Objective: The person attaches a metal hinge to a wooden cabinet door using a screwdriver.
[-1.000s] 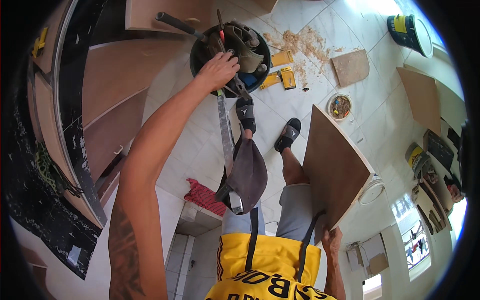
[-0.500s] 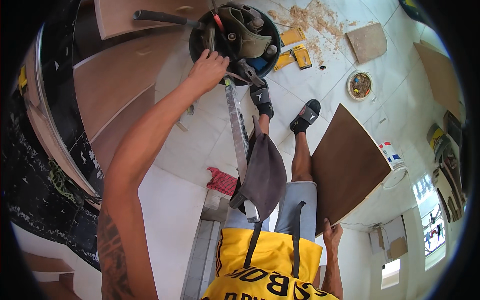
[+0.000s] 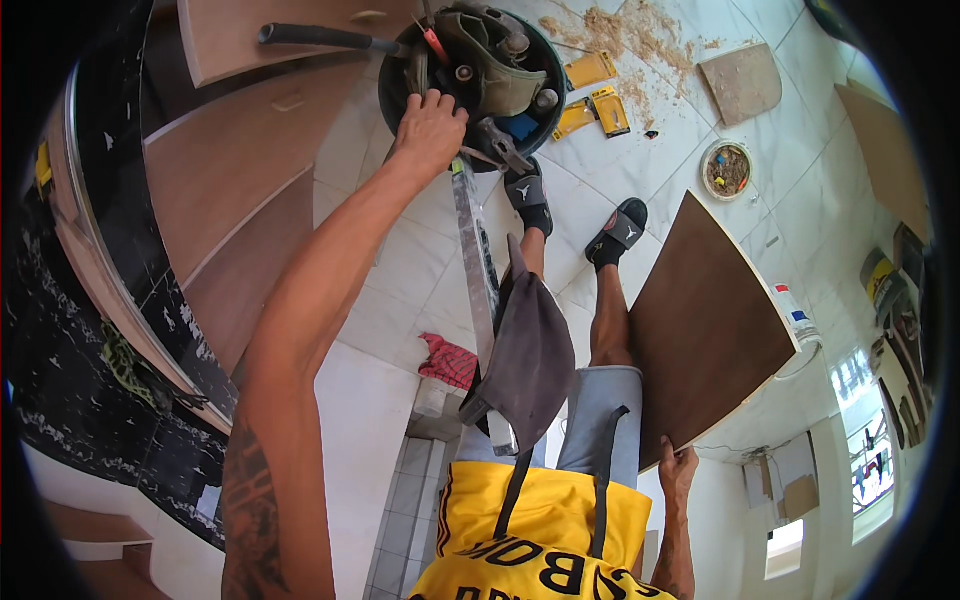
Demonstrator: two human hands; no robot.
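My left hand (image 3: pixel 430 135) reaches to the near left side of a dark bucket (image 3: pixel 556 100) full of tools, its fingers curled down inside the rim. What they grip is hidden. A claw hammer (image 3: pixel 503 143) hangs over the near edge beside this hand, and a long dark handle (image 3: pixel 330 38) sticks out to the left. My right hand (image 3: pixel 678 468) is closed on the lower edge of a brown wooden board (image 3: pixel 705 330), tilted beside my right leg. A long metal bar (image 3: pixel 474 240) runs from the bucket toward my lap, partly behind a dark grey cloth (image 3: pixel 530 350).
Yellow packages (image 3: pixel 600 112) and sawdust (image 3: pixel 635 40) lie right of the bucket. A loose board piece (image 3: pixel 740 83) and a round tub of small bits (image 3: pixel 726 170) are farther right. Large brown panels (image 3: pixel 230 150) stand at left. A white bucket (image 3: pixel 797 325) is partly behind my board.
The view has shifted slightly. My left hand stays at the bucket's rim with its fingers a little more bunched, and the right hand keeps hold of the board, tilted slightly differently.
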